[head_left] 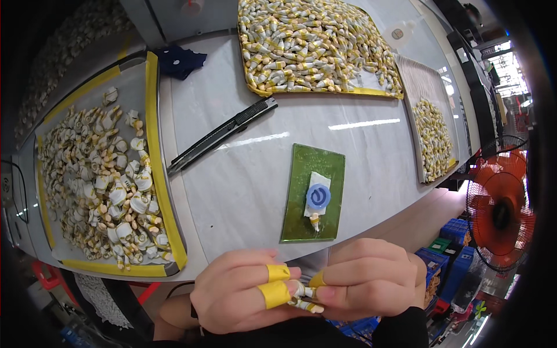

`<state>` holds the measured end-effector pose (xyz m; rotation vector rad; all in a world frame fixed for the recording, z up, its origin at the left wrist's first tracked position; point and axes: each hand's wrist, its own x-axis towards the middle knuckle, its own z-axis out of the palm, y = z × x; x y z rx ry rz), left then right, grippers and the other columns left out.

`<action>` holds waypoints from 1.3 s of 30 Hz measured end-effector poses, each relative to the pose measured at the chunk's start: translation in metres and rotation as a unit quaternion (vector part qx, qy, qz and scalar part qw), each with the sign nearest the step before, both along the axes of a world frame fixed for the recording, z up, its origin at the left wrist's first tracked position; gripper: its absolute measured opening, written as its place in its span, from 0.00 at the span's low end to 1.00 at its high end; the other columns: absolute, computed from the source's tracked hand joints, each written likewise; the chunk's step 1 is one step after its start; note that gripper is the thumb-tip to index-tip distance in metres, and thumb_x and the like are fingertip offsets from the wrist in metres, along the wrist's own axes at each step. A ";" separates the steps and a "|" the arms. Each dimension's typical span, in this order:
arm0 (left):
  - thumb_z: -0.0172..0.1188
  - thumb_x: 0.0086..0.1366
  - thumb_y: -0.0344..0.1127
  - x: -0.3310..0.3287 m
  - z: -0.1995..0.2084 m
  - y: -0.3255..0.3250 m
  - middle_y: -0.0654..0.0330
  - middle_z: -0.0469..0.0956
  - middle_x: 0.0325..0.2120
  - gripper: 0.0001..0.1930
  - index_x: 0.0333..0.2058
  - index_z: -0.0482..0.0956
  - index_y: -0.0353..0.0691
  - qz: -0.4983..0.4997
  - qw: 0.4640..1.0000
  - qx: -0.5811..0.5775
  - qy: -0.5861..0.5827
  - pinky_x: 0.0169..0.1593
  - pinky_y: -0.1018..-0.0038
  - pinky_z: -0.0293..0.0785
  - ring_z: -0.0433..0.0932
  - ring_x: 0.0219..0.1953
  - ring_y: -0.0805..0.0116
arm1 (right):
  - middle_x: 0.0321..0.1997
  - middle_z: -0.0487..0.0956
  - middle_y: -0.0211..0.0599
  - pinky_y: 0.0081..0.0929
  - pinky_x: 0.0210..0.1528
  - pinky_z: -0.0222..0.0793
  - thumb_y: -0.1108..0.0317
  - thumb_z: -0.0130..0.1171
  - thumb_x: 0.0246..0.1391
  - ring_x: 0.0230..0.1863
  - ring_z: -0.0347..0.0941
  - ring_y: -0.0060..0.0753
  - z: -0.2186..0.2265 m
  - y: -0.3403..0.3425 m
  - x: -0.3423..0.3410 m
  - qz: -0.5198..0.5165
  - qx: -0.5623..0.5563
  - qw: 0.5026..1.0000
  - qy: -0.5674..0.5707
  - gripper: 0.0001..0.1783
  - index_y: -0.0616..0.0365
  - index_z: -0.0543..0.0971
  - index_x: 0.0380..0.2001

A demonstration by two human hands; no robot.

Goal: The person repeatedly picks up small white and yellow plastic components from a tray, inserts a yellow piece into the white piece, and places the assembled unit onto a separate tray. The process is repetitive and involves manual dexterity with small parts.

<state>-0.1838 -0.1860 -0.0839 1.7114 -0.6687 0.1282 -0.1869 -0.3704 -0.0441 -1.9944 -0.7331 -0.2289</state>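
Observation:
My left hand (235, 293) and my right hand (371, 278) meet close to my body at the table's near edge. Yellow tape wraps two fingers of the left hand, and a yellow patch shows on a right-hand finger. Between the fingertips of both hands are small white painted pieces (306, 305) with yellow bands and peach ends. Just beyond lies a green glass plate (295, 200) bearing a white pad (310, 211), a round blue cap-like disc (318, 196) and one loose white piece (314, 222). Exactly how many pieces I hold is hidden by my fingers.
A yellow-taped tray (152, 116) of white pieces stands left. Another tray (371, 91), heaped with similar pieces, is at the back; a narrower tray (415, 127) sits right. A black utility knife (223, 134) and dark blue cloth (181, 62) lie between. A fan (500, 211) stands right.

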 end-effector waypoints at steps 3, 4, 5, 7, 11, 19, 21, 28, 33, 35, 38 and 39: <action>0.73 0.43 0.34 0.006 0.001 0.007 0.58 0.79 0.26 0.19 0.31 0.73 0.38 -0.055 0.998 0.042 -0.010 0.33 0.69 0.77 0.78 0.27 0.62 | 0.23 0.77 0.37 0.22 0.20 0.69 0.79 0.67 0.32 0.20 0.73 0.32 0.002 -0.003 -0.003 0.018 0.025 0.998 0.058 0.10 0.61 0.78 0.23; 0.73 0.44 0.34 0.008 -0.001 0.008 0.56 0.78 0.26 0.18 0.32 0.73 0.37 -0.090 0.995 -0.016 0.043 0.33 0.70 0.77 0.78 0.27 0.62 | 0.23 0.77 0.36 0.22 0.20 0.68 0.78 0.68 0.33 0.21 0.73 0.31 0.001 -0.004 -0.002 0.018 0.052 0.994 0.091 0.09 0.60 0.79 0.23; 0.72 0.44 0.33 0.010 -0.007 0.008 0.55 0.78 0.26 0.18 0.32 0.74 0.35 -0.125 0.985 -0.073 0.095 0.32 0.70 0.77 0.78 0.28 0.63 | 0.23 0.76 0.34 0.21 0.21 0.67 0.77 0.68 0.33 0.21 0.72 0.30 0.000 -0.005 -0.001 0.019 0.079 0.989 0.123 0.09 0.59 0.80 0.23; 0.71 0.46 0.32 0.007 -0.013 0.007 0.52 0.78 0.26 0.17 0.33 0.74 0.33 -0.169 0.944 -0.176 0.223 0.32 0.71 0.76 0.78 0.29 0.63 | 0.24 0.74 0.32 0.21 0.22 0.63 0.75 0.69 0.34 0.22 0.70 0.29 -0.002 -0.009 0.004 0.044 0.108 0.981 0.158 0.08 0.57 0.81 0.23; 0.69 0.48 0.27 -0.003 -0.014 0.006 0.50 0.78 0.29 0.15 0.34 0.76 0.28 -0.209 0.849 -0.287 0.392 0.36 0.74 0.73 0.78 0.33 0.65 | 0.29 0.70 0.32 0.24 0.30 0.58 0.74 0.64 0.44 0.28 0.65 0.30 -0.002 -0.016 0.017 0.144 0.108 0.966 0.187 0.09 0.59 0.79 0.32; 0.62 0.54 0.22 -0.002 -0.012 0.006 0.56 0.79 0.30 0.10 0.35 0.75 0.28 -0.263 0.808 -0.284 0.445 0.43 0.78 0.72 0.78 0.35 0.73 | 0.25 0.70 0.27 0.23 0.27 0.58 0.71 0.66 0.43 0.27 0.66 0.28 -0.008 -0.010 0.022 0.175 0.094 0.961 0.193 0.05 0.55 0.79 0.26; 0.63 0.54 0.23 -0.005 -0.013 0.007 0.57 0.79 0.30 0.10 0.35 0.75 0.29 -0.276 0.801 -0.271 0.456 0.42 0.79 0.73 0.77 0.35 0.74 | 0.24 0.70 0.27 0.23 0.27 0.59 0.72 0.66 0.43 0.26 0.66 0.28 -0.005 -0.009 0.022 0.178 0.072 0.960 0.202 0.05 0.55 0.80 0.26; 0.68 0.47 0.30 0.013 0.036 0.047 0.55 0.79 0.28 0.13 0.31 0.78 0.32 -0.197 0.954 0.065 0.214 0.38 0.81 0.71 0.78 0.32 0.70 | 0.27 0.71 0.28 0.23 0.27 0.60 0.68 0.69 0.39 0.26 0.66 0.28 -0.002 -0.003 0.016 0.182 0.059 0.970 0.151 0.09 0.55 0.80 0.26; 0.65 0.44 0.29 0.042 0.097 0.115 0.54 0.77 0.25 0.12 0.30 0.78 0.34 0.146 0.909 0.387 -0.051 0.35 0.71 0.71 0.76 0.28 0.58 | 0.26 0.69 0.27 0.23 0.27 0.60 0.63 0.72 0.33 0.27 0.66 0.28 0.001 -0.015 0.003 0.030 0.018 0.995 0.096 0.13 0.50 0.80 0.26; 0.65 0.42 0.29 0.073 0.108 0.139 0.53 0.77 0.25 0.14 0.30 0.78 0.32 0.071 0.854 0.509 -0.075 0.35 0.70 0.70 0.75 0.28 0.57 | 0.25 0.68 0.27 0.24 0.27 0.60 0.61 0.73 0.31 0.27 0.66 0.28 0.001 -0.023 0.003 0.017 0.012 0.995 0.098 0.14 0.49 0.79 0.23; 0.63 0.46 0.30 0.134 0.095 0.168 0.54 0.77 0.26 0.14 0.35 0.77 0.33 0.196 0.855 0.477 -0.061 0.36 0.72 0.70 0.76 0.32 0.61 | 0.25 0.69 0.28 0.23 0.27 0.60 0.63 0.72 0.31 0.26 0.66 0.28 -0.003 -0.033 0.001 0.007 0.005 0.996 0.091 0.12 0.50 0.78 0.21; 0.63 0.47 0.29 0.161 0.089 0.181 0.54 0.78 0.27 0.15 0.37 0.77 0.34 0.280 0.861 0.423 -0.031 0.37 0.72 0.71 0.76 0.33 0.62 | 0.25 0.69 0.28 0.23 0.27 0.60 0.64 0.72 0.31 0.26 0.66 0.28 -0.003 -0.035 0.000 0.002 0.006 0.996 0.088 0.12 0.50 0.77 0.20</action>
